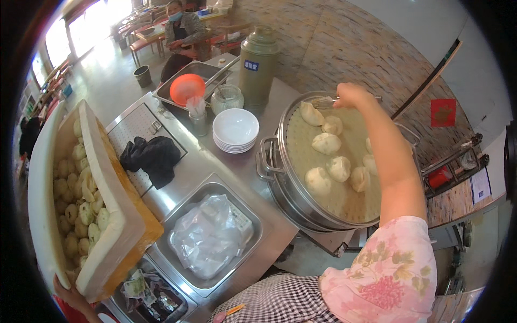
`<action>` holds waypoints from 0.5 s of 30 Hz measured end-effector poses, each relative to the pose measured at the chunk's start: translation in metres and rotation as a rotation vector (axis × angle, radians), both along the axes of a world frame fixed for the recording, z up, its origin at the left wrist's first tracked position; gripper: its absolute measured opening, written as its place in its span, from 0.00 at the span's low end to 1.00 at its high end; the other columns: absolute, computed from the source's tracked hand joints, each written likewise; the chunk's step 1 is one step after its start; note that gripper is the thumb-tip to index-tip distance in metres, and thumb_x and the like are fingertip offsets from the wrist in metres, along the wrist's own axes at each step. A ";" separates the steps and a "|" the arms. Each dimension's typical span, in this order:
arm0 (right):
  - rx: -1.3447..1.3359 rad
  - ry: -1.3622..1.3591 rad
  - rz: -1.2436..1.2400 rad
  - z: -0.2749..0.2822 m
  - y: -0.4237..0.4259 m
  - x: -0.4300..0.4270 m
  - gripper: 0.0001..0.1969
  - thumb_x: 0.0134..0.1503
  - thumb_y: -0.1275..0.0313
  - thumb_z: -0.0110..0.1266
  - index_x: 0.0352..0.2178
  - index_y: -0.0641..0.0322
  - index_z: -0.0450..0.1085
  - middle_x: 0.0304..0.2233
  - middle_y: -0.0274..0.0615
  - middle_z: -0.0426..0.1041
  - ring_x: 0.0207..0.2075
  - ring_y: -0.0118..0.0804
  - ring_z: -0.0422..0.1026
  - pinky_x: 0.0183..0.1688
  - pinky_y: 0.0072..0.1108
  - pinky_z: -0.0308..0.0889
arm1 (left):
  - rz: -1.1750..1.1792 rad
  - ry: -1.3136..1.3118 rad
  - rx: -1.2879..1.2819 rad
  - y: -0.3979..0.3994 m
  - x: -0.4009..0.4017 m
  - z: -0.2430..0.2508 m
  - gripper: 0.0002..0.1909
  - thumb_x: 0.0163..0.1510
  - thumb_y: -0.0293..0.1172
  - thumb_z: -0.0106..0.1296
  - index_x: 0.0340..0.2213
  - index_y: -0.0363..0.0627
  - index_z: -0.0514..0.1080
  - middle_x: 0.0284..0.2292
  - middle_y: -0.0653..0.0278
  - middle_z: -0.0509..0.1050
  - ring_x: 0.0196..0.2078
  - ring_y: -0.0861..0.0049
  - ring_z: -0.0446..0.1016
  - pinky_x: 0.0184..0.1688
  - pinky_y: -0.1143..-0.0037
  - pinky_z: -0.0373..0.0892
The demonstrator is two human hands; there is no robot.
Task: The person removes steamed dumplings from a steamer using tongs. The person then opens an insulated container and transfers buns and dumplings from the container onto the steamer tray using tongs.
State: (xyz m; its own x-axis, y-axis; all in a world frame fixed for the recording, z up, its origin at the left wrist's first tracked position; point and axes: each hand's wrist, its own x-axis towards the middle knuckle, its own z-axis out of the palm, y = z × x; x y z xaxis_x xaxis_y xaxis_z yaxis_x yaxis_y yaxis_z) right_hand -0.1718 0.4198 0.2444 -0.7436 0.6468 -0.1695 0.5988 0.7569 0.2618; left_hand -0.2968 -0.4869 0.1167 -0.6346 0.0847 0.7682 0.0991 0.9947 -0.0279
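My right hand (pixel 352 96) grips metal tongs (pixel 323 101), whose jaws are at a dumpling (pixel 312 114) near the far left rim of a large round steamer (pixel 282 121). Several more dumplings lie on the steamer's cloth-like liner, some partly behind my right arm. At the lower left, my left hand (pixel 68 291) touches the near end of a foam box (pixel 121 226); its fingers are partly hidden. The box stands tilted, its lid (pixel 44 181) raised along the left side. Many stuffed dumplings or buns (pixel 76 202) fill it.
Between box and steamer are a steel tray (pixel 258 238) with plastic bags, a black cloth (pixel 151 159) and stacked white bowls (pixel 235 129). Behind stand a green thermos (pixel 258 68), a glass jar (pixel 227 100) and an orange bowl (pixel 187 89). A masked person (pixel 183 30) sits beyond. A cash tray (pixel 183 311) is at the bottom.
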 end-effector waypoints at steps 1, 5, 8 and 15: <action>-0.002 0.000 0.007 -0.003 0.010 -0.005 0.18 0.46 0.62 0.58 0.33 0.66 0.70 0.35 0.48 0.72 0.39 0.45 0.70 0.41 0.32 0.64 | 0.007 0.000 -0.002 0.000 0.000 -0.001 0.27 0.43 0.23 0.53 0.48 0.37 0.62 0.46 0.54 0.65 0.50 0.60 0.61 0.52 0.68 0.56; 0.004 -0.112 0.062 -0.017 0.020 -0.041 0.18 0.45 0.62 0.58 0.35 0.64 0.70 0.36 0.49 0.72 0.39 0.45 0.70 0.41 0.33 0.64 | 0.088 -0.006 -0.050 -0.035 0.000 -0.005 0.27 0.43 0.25 0.53 0.47 0.36 0.62 0.46 0.53 0.66 0.49 0.59 0.62 0.52 0.68 0.56; 0.151 0.042 0.115 -0.053 0.038 -0.037 0.17 0.45 0.62 0.57 0.34 0.63 0.69 0.33 0.50 0.72 0.38 0.47 0.70 0.40 0.34 0.65 | 0.094 -0.005 0.021 -0.027 0.006 -0.007 0.29 0.40 0.28 0.59 0.46 0.35 0.63 0.45 0.53 0.66 0.49 0.59 0.62 0.51 0.68 0.57; 0.259 0.251 0.408 -0.006 -0.016 0.019 0.09 0.45 0.71 0.53 0.26 0.66 0.68 0.26 0.51 0.69 0.31 0.52 0.68 0.32 0.35 0.62 | 0.029 0.113 0.012 0.045 0.018 0.018 0.28 0.32 0.23 0.58 0.41 0.41 0.67 0.41 0.57 0.68 0.46 0.61 0.64 0.50 0.69 0.58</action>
State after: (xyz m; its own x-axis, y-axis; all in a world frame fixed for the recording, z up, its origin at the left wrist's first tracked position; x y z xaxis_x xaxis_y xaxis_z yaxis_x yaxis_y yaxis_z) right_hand -0.1532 0.4037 0.2387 -0.9401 0.2942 0.1721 0.3379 0.8707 0.3574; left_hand -0.2787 -0.4420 0.1349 -0.5457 0.0576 0.8360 0.0672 0.9974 -0.0249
